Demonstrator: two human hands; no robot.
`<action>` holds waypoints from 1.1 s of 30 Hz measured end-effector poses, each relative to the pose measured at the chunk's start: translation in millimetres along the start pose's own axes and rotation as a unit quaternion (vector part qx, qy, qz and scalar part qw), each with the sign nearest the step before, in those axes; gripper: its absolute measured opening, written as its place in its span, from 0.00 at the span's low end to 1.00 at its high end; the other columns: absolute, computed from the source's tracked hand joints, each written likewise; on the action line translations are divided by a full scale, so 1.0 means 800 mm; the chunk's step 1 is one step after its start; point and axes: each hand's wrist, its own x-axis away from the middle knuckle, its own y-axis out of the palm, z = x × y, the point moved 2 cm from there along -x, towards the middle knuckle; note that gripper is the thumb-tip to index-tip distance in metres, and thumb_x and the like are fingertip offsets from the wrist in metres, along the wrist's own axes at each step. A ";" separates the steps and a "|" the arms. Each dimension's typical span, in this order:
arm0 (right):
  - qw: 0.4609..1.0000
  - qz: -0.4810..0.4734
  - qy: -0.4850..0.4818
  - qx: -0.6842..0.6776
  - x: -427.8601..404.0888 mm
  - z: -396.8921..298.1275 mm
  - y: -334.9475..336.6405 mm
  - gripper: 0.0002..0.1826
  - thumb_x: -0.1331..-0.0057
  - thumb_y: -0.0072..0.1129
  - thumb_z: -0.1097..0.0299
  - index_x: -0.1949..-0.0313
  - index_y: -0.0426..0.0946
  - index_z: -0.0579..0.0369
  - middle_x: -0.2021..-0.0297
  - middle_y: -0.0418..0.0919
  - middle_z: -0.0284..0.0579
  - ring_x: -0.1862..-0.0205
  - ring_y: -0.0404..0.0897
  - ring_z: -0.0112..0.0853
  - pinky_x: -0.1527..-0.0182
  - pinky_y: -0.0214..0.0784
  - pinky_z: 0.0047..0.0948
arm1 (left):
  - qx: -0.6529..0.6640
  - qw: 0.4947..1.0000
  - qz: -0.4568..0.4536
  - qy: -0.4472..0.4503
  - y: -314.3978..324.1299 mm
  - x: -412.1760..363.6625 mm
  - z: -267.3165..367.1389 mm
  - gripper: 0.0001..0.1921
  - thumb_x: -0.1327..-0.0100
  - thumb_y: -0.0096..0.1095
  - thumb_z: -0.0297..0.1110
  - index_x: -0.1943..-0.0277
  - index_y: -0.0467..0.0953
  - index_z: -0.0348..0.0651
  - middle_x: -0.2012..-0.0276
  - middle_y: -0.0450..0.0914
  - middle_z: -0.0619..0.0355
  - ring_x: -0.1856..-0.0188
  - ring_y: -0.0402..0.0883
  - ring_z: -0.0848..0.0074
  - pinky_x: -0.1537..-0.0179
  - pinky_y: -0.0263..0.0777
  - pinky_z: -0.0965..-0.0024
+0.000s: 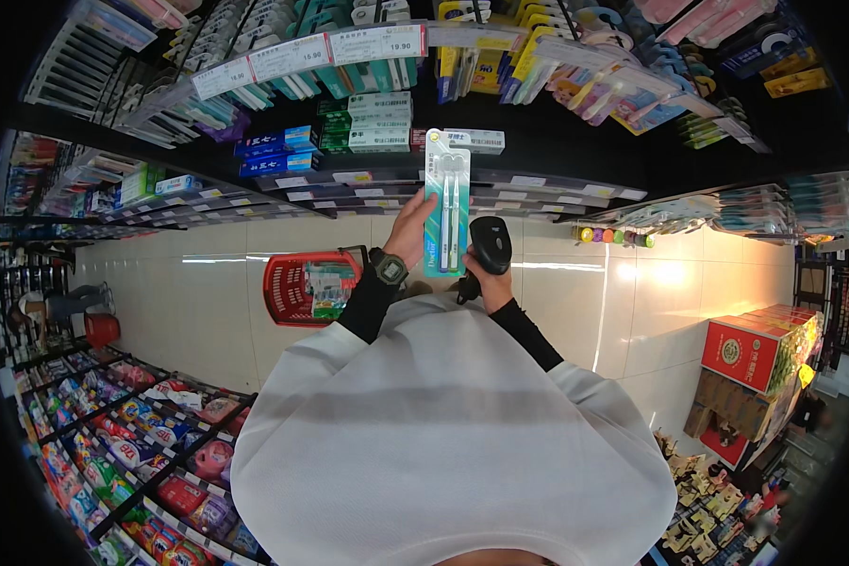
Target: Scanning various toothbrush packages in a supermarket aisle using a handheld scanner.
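Observation:
A blister pack of two toothbrushes [448, 205] stands upright before me, its printed front turned towards my head. My left hand [412, 228], with a digital watch at the wrist, grips the pack's left edge. In my right hand [494, 284] is a black handheld barcode scanner [492, 246], its head just right of the pack's lower half. The right fingers lie close to the pack's lower right edge; whether they touch it I cannot tell. Below my left forearm, a red shopping basket [276, 289] rests on the floor with several packaged items [331, 290] inside.
Ahead is a shelf [538, 152] with toothpaste boxes [378, 134] and hanging toothbrush packs [396, 74] behind price tags [376, 47]. Bagged goods fill a rack [141, 453] behind left. Red cartons [743, 354] are stacked at right. A person [56, 308] bends near another red basket [102, 329] far left.

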 end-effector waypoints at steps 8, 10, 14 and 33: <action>0.999 0.044 -0.028 0.010 -0.001 0.009 -0.001 0.15 0.45 0.67 0.75 0.58 0.76 0.58 0.67 0.78 0.35 0.69 0.76 0.24 0.65 0.69 0.24 | 0.004 1.000 -0.002 -0.006 0.001 0.007 -0.005 0.22 0.27 0.37 0.36 0.33 0.55 0.38 0.41 0.69 0.42 0.42 0.73 0.60 0.43 0.71 0.61; 0.996 0.054 -0.057 0.034 -0.004 0.014 -0.002 0.15 0.45 0.68 0.73 0.57 0.76 0.59 0.67 0.78 0.35 0.68 0.77 0.25 0.65 0.69 0.26 | 0.019 1.000 0.006 -0.003 0.004 0.010 -0.007 0.23 0.27 0.42 0.37 0.33 0.56 0.39 0.43 0.71 0.47 0.42 0.73 0.64 0.42 0.67 0.65; 0.973 0.014 -0.128 0.190 0.001 0.001 -0.004 0.16 0.46 0.68 0.73 0.58 0.75 0.60 0.66 0.80 0.40 0.65 0.78 0.27 0.63 0.69 0.26 | -0.185 0.969 0.143 0.082 -0.001 0.009 -0.017 0.29 0.31 0.51 0.46 0.34 0.53 0.43 0.44 0.67 0.56 0.40 0.63 0.74 0.39 0.55 0.66; 0.932 -0.177 -0.156 0.277 0.018 0.000 0.005 0.17 0.49 0.70 0.67 0.61 0.77 0.61 0.68 0.82 0.47 0.66 0.82 0.32 0.60 0.72 0.29 | 0.186 0.982 -0.030 0.025 -0.019 -0.012 0.054 0.43 0.35 0.23 0.70 0.34 0.59 0.39 0.44 0.71 0.47 0.51 0.76 0.55 0.45 0.69 0.46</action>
